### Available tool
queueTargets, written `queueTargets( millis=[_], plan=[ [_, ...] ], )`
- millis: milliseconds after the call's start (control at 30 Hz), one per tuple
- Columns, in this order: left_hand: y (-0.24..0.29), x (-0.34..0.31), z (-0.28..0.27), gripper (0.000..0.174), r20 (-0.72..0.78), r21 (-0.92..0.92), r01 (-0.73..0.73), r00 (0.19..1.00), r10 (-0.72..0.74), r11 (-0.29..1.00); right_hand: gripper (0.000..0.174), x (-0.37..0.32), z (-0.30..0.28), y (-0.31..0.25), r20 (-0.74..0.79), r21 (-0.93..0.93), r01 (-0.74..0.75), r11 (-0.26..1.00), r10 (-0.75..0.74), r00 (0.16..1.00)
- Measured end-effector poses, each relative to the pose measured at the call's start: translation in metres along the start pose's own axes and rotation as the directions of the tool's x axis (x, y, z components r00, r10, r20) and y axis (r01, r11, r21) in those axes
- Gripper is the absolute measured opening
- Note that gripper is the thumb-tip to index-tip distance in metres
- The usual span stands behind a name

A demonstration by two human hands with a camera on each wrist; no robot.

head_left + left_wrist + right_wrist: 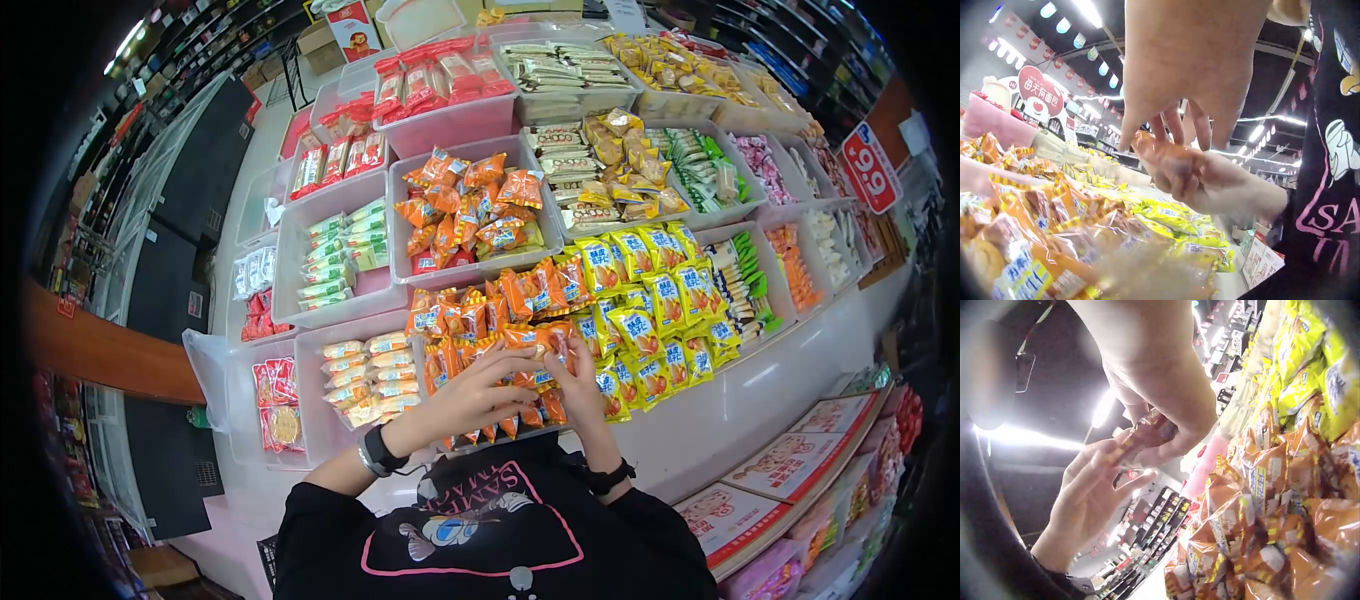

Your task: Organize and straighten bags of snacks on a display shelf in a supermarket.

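In the head view, the left hand [487, 388] and right hand [580, 388] meet above rows of orange packets [462, 322]. One orange packet [1147, 432] is held between them, raised off the pile. The right hand [1169, 381] curls its fingers and thumb round it in the right wrist view. At its other end, the left hand [1091, 487] pinches it between fingers and thumb. From the left wrist side, the packet [1169, 153] shows under the left hand [1188, 62], partly hidden by fingers of both hands.
Yellow packets [640, 325] lie to the right of the orange rows. A bin of orange packets [468, 210] stands behind. White-wrapped snacks [368, 385] fill the bin at left. Beyond stand more snack bins, with a red price sign [870, 168] at far right.
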State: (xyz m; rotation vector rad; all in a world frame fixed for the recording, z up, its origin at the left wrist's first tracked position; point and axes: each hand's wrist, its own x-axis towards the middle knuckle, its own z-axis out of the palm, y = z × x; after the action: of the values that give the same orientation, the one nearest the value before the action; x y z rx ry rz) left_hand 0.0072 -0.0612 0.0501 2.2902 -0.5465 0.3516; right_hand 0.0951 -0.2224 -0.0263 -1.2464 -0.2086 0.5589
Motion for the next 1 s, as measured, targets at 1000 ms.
queueTargets(
  millis=[1000],
  plan=[
    [-0.229, 0.078, 0.002, 0.027, -0.244, 0.786, 0.392, 0.907, -0.342, 0.479, 0.042, -0.001, -0.044, 0.001, -0.304, -0.013, -0.007, 1.0, 0.002, 0.953]
  ],
)
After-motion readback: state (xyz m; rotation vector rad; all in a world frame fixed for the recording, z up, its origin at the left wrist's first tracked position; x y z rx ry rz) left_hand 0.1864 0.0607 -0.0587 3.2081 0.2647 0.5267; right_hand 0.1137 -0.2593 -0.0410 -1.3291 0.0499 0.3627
